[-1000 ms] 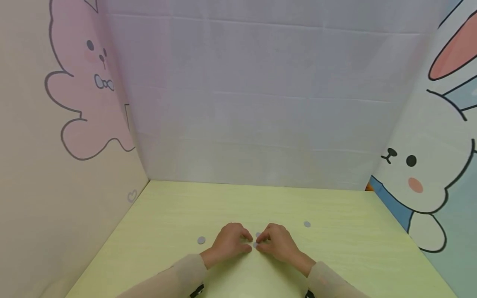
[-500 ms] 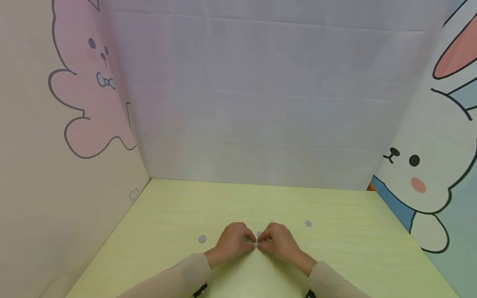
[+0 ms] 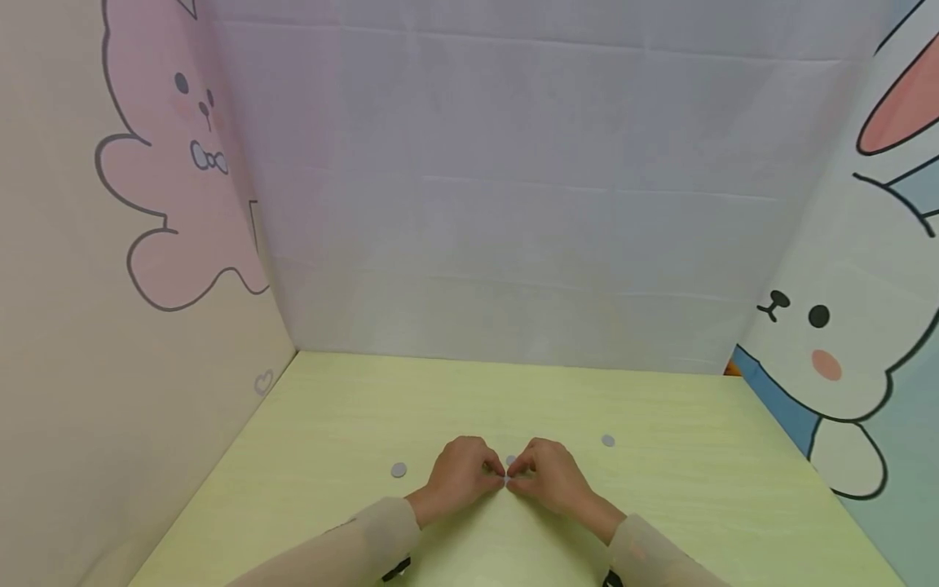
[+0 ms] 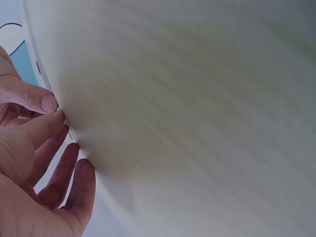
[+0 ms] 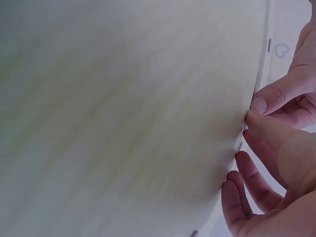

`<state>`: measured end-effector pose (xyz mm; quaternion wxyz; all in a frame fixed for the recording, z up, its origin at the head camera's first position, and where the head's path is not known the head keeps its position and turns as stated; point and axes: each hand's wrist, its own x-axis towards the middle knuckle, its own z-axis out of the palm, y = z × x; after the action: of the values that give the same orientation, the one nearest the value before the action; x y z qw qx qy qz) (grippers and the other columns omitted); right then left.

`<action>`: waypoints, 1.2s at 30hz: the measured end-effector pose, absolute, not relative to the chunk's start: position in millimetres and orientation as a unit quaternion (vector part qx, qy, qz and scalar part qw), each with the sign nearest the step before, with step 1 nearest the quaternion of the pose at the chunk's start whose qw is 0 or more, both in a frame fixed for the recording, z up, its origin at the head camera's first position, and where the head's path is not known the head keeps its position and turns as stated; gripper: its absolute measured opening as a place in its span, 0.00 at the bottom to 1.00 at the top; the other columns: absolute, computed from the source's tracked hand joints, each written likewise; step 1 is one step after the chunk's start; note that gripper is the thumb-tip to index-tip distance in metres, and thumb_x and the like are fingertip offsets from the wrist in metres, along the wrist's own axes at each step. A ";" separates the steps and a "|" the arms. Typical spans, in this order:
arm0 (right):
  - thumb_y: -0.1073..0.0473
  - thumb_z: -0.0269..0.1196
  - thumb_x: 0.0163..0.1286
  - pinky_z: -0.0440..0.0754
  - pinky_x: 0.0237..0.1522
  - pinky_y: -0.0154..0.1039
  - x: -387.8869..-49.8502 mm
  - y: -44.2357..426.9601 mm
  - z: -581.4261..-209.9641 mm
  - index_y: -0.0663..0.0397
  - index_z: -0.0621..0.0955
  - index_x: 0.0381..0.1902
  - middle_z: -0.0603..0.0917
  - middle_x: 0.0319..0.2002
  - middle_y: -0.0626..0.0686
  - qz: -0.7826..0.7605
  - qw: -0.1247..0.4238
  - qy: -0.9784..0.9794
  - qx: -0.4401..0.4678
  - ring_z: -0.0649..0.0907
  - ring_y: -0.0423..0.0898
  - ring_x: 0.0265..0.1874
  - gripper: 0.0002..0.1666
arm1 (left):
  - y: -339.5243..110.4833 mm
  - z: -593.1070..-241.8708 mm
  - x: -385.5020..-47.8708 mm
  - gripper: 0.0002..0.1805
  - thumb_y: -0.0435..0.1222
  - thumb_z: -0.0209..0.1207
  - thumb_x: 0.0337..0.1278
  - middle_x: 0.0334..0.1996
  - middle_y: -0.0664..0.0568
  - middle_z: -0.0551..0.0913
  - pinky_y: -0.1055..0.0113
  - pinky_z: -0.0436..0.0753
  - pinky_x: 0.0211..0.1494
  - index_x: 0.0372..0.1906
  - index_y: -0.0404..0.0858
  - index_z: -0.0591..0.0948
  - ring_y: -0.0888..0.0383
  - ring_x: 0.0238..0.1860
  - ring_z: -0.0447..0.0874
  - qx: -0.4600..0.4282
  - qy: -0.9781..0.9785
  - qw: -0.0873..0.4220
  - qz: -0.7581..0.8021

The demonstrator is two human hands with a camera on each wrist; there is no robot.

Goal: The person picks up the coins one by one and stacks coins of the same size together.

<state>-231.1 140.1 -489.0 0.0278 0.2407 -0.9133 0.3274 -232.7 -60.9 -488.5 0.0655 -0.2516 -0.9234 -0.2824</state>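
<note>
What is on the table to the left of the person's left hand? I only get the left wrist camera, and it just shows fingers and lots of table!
Observer: The head view shows a small grey disc lying to the left of the left hand, not touching it.
Operator: Ooh! And is there a picture on the left wall? My camera can't see that wall.
Observer: Yes, the head view shows a pink cartoon animal with a bow tie there.

The left hand (image 5: pixel 296 89) is held with its thumb tip just beside that of the right hand (image 5: pixel 296 165), at the pale, streaked surface (image 5: pixel 123 108). A heart outline (image 5: pixel 282 51) is displayed on the wall (image 5: pixel 289 19) beyond.
</note>
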 end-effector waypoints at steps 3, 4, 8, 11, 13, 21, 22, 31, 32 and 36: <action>0.59 0.80 0.61 0.72 0.34 0.34 -231.4 141.0 -487.5 0.49 0.94 0.33 0.86 0.35 0.45 0.326 0.026 -0.913 0.245 0.77 0.41 0.32 0.03 | -60.7 -486.3 -231.8 0.04 0.36 0.80 0.52 0.28 0.61 0.87 0.71 0.79 0.38 0.28 0.46 0.94 0.69 0.32 0.79 -0.251 -0.923 0.067 -0.285; 0.59 0.80 0.61 0.72 0.34 0.34 -231.4 141.7 -486.6 0.49 0.94 0.33 0.86 0.35 0.45 0.326 0.025 -0.912 0.248 0.78 0.41 0.32 0.04 | -60.8 -485.5 -231.5 0.04 0.36 0.80 0.52 0.29 0.61 0.87 0.71 0.79 0.38 0.28 0.46 0.94 0.69 0.32 0.79 -0.251 -0.922 0.067 -0.287; 0.63 0.80 0.60 0.75 0.34 0.33 -232.1 147.3 -481.8 0.52 0.93 0.34 0.88 0.35 0.48 0.333 0.022 -0.906 0.260 0.80 0.41 0.32 0.05 | -60.5 -483.7 -230.7 0.05 0.36 0.81 0.51 0.29 0.62 0.87 0.71 0.79 0.38 0.28 0.47 0.94 0.69 0.32 0.79 -0.247 -0.921 0.060 -0.294; 0.65 0.78 0.60 0.77 0.33 0.33 -233.9 152.8 -477.4 0.54 0.93 0.36 0.89 0.36 0.50 0.341 0.016 -0.905 0.253 0.81 0.43 0.32 0.06 | -59.8 -483.6 -230.9 0.05 0.36 0.80 0.52 0.28 0.62 0.86 0.72 0.78 0.38 0.28 0.46 0.94 0.70 0.31 0.77 -0.246 -0.921 0.054 -0.297; 0.66 0.78 0.61 0.78 0.33 0.33 -236.8 156.0 -475.9 0.54 0.93 0.37 0.88 0.37 0.50 0.338 0.015 -0.909 0.244 0.82 0.45 0.33 0.06 | -59.3 -483.8 -231.1 0.05 0.37 0.80 0.52 0.28 0.62 0.86 0.72 0.78 0.38 0.28 0.46 0.94 0.70 0.31 0.77 -0.244 -0.921 0.050 -0.298; 0.62 0.80 0.59 0.81 0.38 0.38 -255.0 157.0 -479.4 0.54 0.93 0.40 0.87 0.38 0.49 0.302 0.025 -0.925 0.229 0.83 0.46 0.37 0.10 | -60.4 -482.7 -230.7 0.05 0.38 0.81 0.52 0.29 0.63 0.86 0.70 0.80 0.39 0.27 0.46 0.94 0.69 0.32 0.79 -0.242 -0.922 0.050 -0.300; 0.61 0.80 0.59 0.81 0.38 0.38 -256.7 156.2 -479.8 0.54 0.93 0.40 0.87 0.38 0.49 0.299 0.025 -0.925 0.233 0.83 0.46 0.37 0.11 | -60.5 -482.5 -230.7 0.05 0.37 0.81 0.52 0.29 0.62 0.86 0.70 0.80 0.39 0.27 0.46 0.94 0.69 0.32 0.79 -0.241 -0.921 0.048 -0.301; 0.61 0.80 0.60 0.76 0.35 0.36 -265.9 151.4 -485.1 0.54 0.93 0.39 0.87 0.36 0.47 0.286 0.025 -0.924 0.252 0.78 0.42 0.33 0.10 | -60.1 -484.7 -232.2 0.05 0.37 0.81 0.51 0.28 0.63 0.86 0.72 0.78 0.38 0.28 0.46 0.94 0.70 0.31 0.77 -0.242 -0.920 0.049 -0.304; 0.61 0.80 0.60 0.76 0.35 0.36 -266.6 151.3 -486.0 0.54 0.93 0.39 0.87 0.36 0.47 0.284 0.025 -0.924 0.255 0.78 0.42 0.32 0.09 | -60.2 -484.9 -232.3 0.05 0.37 0.81 0.51 0.28 0.63 0.86 0.72 0.78 0.38 0.28 0.46 0.94 0.70 0.31 0.77 -0.243 -0.920 0.048 -0.304; 0.60 0.79 0.62 0.78 0.36 0.36 -267.9 150.8 -487.1 0.54 0.94 0.37 0.87 0.36 0.48 0.282 0.035 -0.920 0.270 0.82 0.44 0.34 0.06 | -61.0 -485.6 -233.7 0.05 0.38 0.81 0.52 0.28 0.62 0.86 0.72 0.77 0.37 0.28 0.46 0.94 0.70 0.31 0.76 -0.244 -0.920 0.047 -0.304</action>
<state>-267.9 150.8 -487.1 0.0352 0.2696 -0.9201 0.2819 -233.7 -61.0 -485.6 0.0470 -0.2443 -0.9196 -0.3039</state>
